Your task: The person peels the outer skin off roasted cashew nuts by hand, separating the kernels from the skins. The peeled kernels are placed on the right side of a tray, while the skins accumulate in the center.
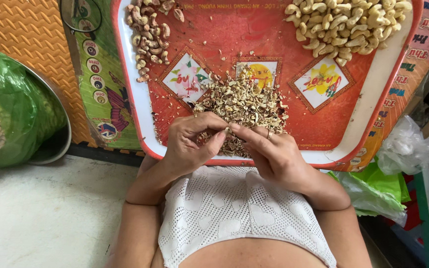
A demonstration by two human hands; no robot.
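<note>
A red tray with a white rim (130,99) lies in front of me. My left hand (192,141) and my right hand (269,149) meet at its near edge, fingertips pinched together on a small cashew nut (227,130). Just beyond the fingers sits a heap of peeled skin flakes (242,101). Unpeeled brownish cashews (150,37) lie at the tray's far left. A pile of pale peeled cashews (346,25) fills its far right corner. A ring shows on my right hand.
A metal bowl lined with a green bag of cashews (11,109) stands at the left on a pale floor (40,213). Crumpled clear and green plastic bags (398,159) lie at the right. A patterned mat (31,34) lies under the tray.
</note>
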